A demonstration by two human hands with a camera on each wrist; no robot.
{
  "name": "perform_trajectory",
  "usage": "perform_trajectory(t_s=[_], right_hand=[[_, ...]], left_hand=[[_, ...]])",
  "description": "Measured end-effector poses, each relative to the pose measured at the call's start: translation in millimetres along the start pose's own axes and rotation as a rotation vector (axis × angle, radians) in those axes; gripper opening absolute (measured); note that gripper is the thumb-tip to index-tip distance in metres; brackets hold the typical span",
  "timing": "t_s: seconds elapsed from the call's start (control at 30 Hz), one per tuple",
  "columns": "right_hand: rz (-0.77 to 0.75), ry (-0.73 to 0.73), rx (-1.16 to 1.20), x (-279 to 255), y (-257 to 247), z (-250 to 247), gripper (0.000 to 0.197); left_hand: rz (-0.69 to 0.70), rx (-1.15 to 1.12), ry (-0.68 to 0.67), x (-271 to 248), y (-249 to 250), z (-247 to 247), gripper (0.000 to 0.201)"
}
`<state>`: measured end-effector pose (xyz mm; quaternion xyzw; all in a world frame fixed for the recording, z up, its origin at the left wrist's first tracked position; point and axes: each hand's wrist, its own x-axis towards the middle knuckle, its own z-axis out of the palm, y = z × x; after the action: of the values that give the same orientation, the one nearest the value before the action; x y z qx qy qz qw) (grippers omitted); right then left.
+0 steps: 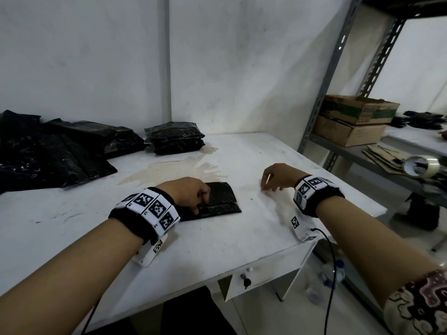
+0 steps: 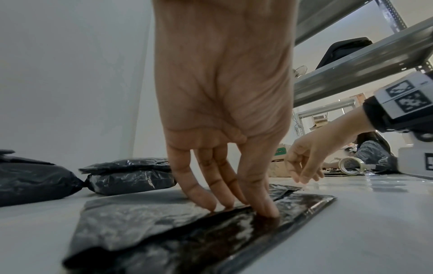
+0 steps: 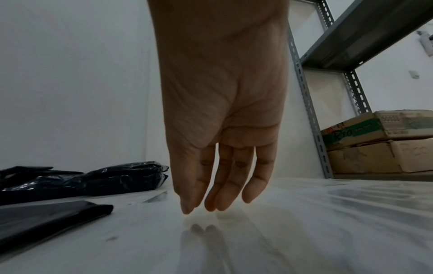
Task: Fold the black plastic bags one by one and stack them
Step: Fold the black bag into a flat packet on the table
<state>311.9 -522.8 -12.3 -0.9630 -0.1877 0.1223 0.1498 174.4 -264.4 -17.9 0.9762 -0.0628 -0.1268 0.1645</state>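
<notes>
The folded black plastic bag [image 1: 214, 201] lies flat on the white table [image 1: 217, 250], near the middle of its near half, with one flap doubled over along its length. The left hand [image 1: 187, 193] rests on the bag's left part; its straight fingers [image 2: 203, 196] point down and press their tips onto the glossy plastic at the fold line, without curling round it. The right hand [image 1: 278, 176] is to the right of the bag, apart from it, holding nothing; its fingers [image 3: 225, 189] hang loosely, straight and close together, tips just above or barely at the bare tabletop, and which of the two I cannot tell. Both wrists wear black bands with white blocks printed in black square patterns. Farther back, by the wall, a small stack of folded black bags [image 1: 175, 137] sits on the table, and left of it a loose heap of unfolded black plastic bags [image 1: 53, 151] spreads to the table's left edge. A brownish stain marks the tabletop between the stack and the near bag. To the right stands a grey metal shelf [image 1: 331, 76] bearing two cardboard boxes [image 1: 353, 122] and a roll of clear tape [image 1: 420, 165].
</notes>
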Motion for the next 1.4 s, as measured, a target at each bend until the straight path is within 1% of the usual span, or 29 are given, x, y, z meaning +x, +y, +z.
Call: perform_trajectory(t_s=[0.2,0.3,0.43,0.5,0.63,0.7,0.83,1.0,1.07,1.23,1.33,1.4], right_hand=[[-0.005,-0.034,0.016,-52.4,0.9,7.9,0.016],[-0.022,-0.044,0.023,-78.3,5.5,13.3,0.021],[-0.046,0.005,0.0,-114.6,14.4,20.3,0.041],[-0.067,0.026,0.001,-132.6,18.6,25.4,0.046],[-0.124,0.001,-0.103,-150.5,25.2,33.4,0.062],[-0.153,-0.016,-0.133,-152.4,30.1,34.9,0.059],[-0.134,0.013,-0.154,-152.2,30.1,26.4,0.035],[-0.093,-0.039,-0.168,-147.0,22.8,14.4,0.023],[-0.061,-0.044,-0.159,-146.6,19.4,12.1,0.021],[-0.039,-0.083,-0.153,-150.0,13.2,11.6,0.022],[-0.031,-0.09,-0.17,-150.6,12.9,11.9,0.015],[-0.024,-0.1,-0.174,-150.4,12.2,13.1,0.023]], left_hand=[[0.013,0.021,0.012,-6.9,13.4,7.4,0.033],[0.004,0.047,0.029,-9.4,21.4,10.2,0.034],[-0.013,0.061,0.048,-13.0,26.6,12.4,0.036],[-0.015,0.066,0.052,-14.0,30.5,13.4,0.036],[-0.023,0.112,0.049,-14.8,42.0,14.8,0.035],[-0.015,0.135,0.046,-14.5,48.7,16.8,0.034],[0.01,0.107,0.041,-12.8,57.9,22.3,0.033],[0.039,0.092,0.034,-11.4,57.5,27.0,0.034],[0.038,0.082,0.038,-11.6,55.8,27.6,0.034],[0.043,0.058,0.041,-13.7,55.4,27.2,0.034],[0.039,0.041,0.04,-14.0,54.8,27.2,0.034],[0.04,0.04,0.041,-14.4,54.7,27.4,0.033]])
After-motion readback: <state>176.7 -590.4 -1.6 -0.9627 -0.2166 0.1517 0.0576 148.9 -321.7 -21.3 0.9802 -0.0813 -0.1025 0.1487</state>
